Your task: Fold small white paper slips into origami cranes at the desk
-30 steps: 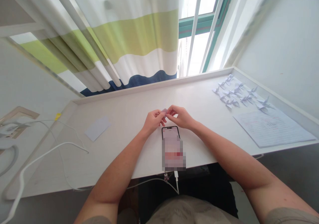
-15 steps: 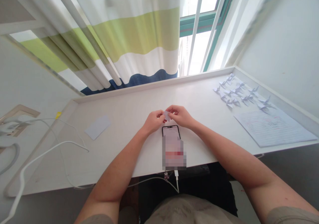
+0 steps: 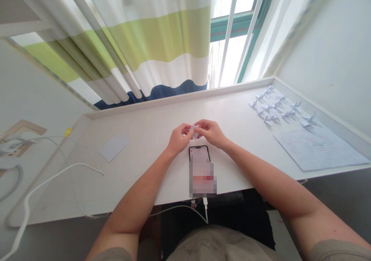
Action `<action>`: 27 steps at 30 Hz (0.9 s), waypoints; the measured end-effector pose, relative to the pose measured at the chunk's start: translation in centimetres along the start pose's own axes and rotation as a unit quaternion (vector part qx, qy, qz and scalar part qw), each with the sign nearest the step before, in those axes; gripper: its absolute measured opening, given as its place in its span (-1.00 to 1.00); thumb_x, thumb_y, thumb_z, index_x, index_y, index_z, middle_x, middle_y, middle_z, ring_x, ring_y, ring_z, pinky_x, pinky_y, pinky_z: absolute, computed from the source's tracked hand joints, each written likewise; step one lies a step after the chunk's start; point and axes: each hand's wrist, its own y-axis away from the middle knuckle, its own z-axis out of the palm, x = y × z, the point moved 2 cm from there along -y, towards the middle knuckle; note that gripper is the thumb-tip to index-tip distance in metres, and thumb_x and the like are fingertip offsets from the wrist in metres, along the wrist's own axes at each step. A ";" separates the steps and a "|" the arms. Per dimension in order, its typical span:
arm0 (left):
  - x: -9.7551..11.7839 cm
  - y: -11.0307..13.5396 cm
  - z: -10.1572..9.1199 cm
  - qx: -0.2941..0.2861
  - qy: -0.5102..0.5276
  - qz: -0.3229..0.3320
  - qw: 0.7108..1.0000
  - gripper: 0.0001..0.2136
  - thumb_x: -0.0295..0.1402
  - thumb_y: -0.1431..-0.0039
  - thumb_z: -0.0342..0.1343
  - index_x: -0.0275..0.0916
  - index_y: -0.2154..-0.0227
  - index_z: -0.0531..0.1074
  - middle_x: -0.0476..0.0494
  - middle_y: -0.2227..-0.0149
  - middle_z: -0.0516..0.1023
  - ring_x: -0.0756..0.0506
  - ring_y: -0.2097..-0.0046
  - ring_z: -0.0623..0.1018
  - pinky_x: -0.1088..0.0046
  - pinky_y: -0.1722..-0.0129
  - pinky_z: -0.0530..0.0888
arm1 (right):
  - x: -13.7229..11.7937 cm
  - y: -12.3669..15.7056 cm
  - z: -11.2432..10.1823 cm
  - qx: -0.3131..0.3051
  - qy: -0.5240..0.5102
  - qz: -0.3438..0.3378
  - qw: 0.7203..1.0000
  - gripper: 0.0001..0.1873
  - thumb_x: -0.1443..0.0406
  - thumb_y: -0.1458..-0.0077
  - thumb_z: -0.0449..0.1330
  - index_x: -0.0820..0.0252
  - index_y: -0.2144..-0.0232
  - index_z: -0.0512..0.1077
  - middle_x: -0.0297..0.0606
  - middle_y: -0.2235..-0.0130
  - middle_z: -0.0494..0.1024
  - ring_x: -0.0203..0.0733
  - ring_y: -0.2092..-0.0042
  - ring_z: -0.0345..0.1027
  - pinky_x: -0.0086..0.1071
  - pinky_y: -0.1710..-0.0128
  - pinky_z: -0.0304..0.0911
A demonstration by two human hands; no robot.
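Note:
Between my two hands, a small folded piece of white paper (image 3: pixel 194 133) is held just above the desk. My left hand (image 3: pixel 180 138) pinches its left side with thumb and fingers. On the other side, the thumb and fingers of my right hand (image 3: pixel 211 132) grip it too. Fingers cover much of the paper, so its exact fold is hard to make out. Just below the hands lies a phone (image 3: pixel 199 152), its screen partly blurred, with a white cable (image 3: pixel 205 203) plugged into its lower end.
Several folded paper cranes (image 3: pixel 272 106) stand at the desk's back right, beside written sheets of paper (image 3: pixel 319 149). A white paper sheet (image 3: pixel 114 147) lies on the left. White charging cables (image 3: pixel 62 170) cross the left edge of the desk (image 3: pixel 150 114). A curtain (image 3: pixel 162 36) hangs behind.
Both hands have lifted slightly away from the phone, with the folded paper between them. The fingers have shifted a little on the paper. Everything else on the desk stays put.

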 end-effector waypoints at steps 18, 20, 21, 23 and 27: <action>-0.3 -0.2 0.4 0.034 0.111 -0.034 0.993 -0.81 -0.26 -0.16 0.29 -0.26 0.23 0.57 -0.11 0.36 0.66 -0.06 0.34 0.63 0.44 0.42 0.56 | -0.3 0.4 -0.1 -0.019 0.008 -0.017 1.000 -0.67 0.03 -0.10 0.44 0.17 0.31 0.60 -0.23 0.33 0.67 -0.18 0.30 0.56 -0.20 0.18 0.52; -0.2 -0.2 0.4 0.036 0.120 -0.036 0.991 -0.78 -0.23 -0.17 0.30 -0.27 0.22 0.58 -0.12 0.34 0.68 -0.07 0.32 0.64 0.43 0.38 0.58 | -0.2 0.3 -0.1 -0.013 0.022 -0.028 0.999 -0.64 0.02 -0.08 0.46 0.16 0.29 0.58 -0.24 0.31 0.67 -0.18 0.29 0.55 -0.20 0.18 0.49; -0.3 -0.2 0.4 0.037 0.123 -0.035 0.991 -0.76 -0.21 -0.16 0.31 -0.27 0.23 0.58 -0.13 0.32 0.68 -0.07 0.32 0.64 0.42 0.36 0.59 | -0.2 0.3 -0.1 -0.007 0.026 -0.031 0.999 -0.62 0.00 -0.05 0.48 0.15 0.29 0.57 -0.24 0.29 0.67 -0.17 0.29 0.55 -0.21 0.20 0.48; -0.3 -0.3 0.3 0.038 0.124 -0.031 0.991 -0.73 -0.16 -0.15 0.34 -0.28 0.25 0.59 -0.14 0.32 0.69 -0.06 0.33 0.63 0.41 0.34 0.60 | -0.2 0.3 -0.2 0.011 0.034 -0.034 0.999 -0.57 -0.02 0.01 0.51 0.14 0.28 0.56 -0.23 0.27 0.68 -0.16 0.27 0.55 -0.25 0.25 0.45; -0.5 -0.5 0.2 0.032 0.115 -0.007 0.993 -0.70 -0.10 -0.13 0.37 -0.28 0.32 0.61 -0.13 0.36 0.68 -0.06 0.35 0.62 0.41 0.34 0.59 | -0.3 0.2 -0.3 0.033 0.045 -0.033 0.998 -0.52 -0.04 0.09 0.55 0.14 0.26 0.58 -0.22 0.26 0.69 -0.15 0.26 0.54 -0.28 0.30 0.41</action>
